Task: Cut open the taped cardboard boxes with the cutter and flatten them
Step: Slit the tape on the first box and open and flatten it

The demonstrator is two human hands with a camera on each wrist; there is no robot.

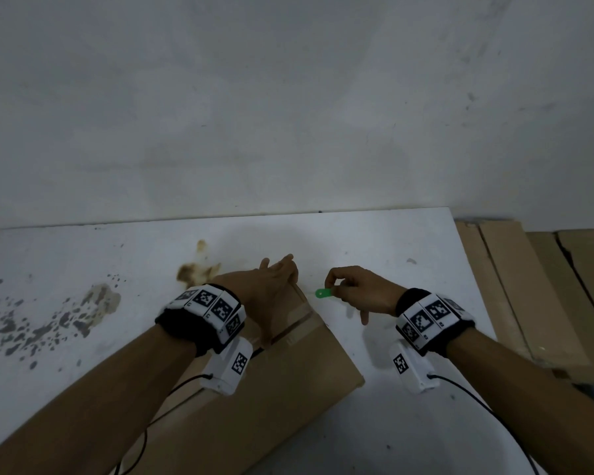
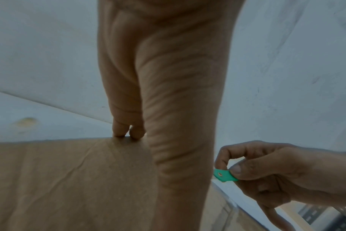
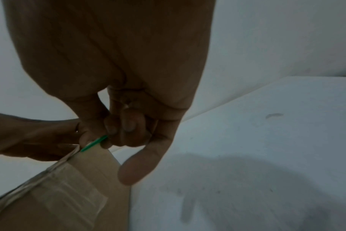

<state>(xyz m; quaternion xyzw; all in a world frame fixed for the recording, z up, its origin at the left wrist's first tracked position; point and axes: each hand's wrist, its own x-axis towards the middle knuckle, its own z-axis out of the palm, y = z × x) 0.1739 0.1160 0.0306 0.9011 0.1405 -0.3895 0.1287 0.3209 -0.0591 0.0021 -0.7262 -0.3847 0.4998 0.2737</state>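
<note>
A brown cardboard box (image 1: 288,382) lies on the white table (image 1: 83,262), running from the bottom centre toward the middle, with clear tape (image 3: 73,193) over its far end seam. My left hand (image 1: 271,286) rests with straight fingers on the box's far end; its fingertips (image 2: 128,132) press the far edge of the box (image 2: 59,179). My right hand (image 1: 354,289) hovers just right of that end and pinches a small green cutter (image 1: 322,293) between thumb and forefinger. The cutter (image 2: 223,175) points toward the box corner, and in the right wrist view its thin green edge (image 3: 94,143) sits at the seam.
Flattened cardboard sheets (image 1: 528,296) lie stacked off the table's right edge. Brown stains (image 1: 193,272) and grey flecks (image 1: 42,323) mark the table's left half. A pale wall (image 1: 288,97) rises behind the table's far edge. Cables trail from both wrist cameras.
</note>
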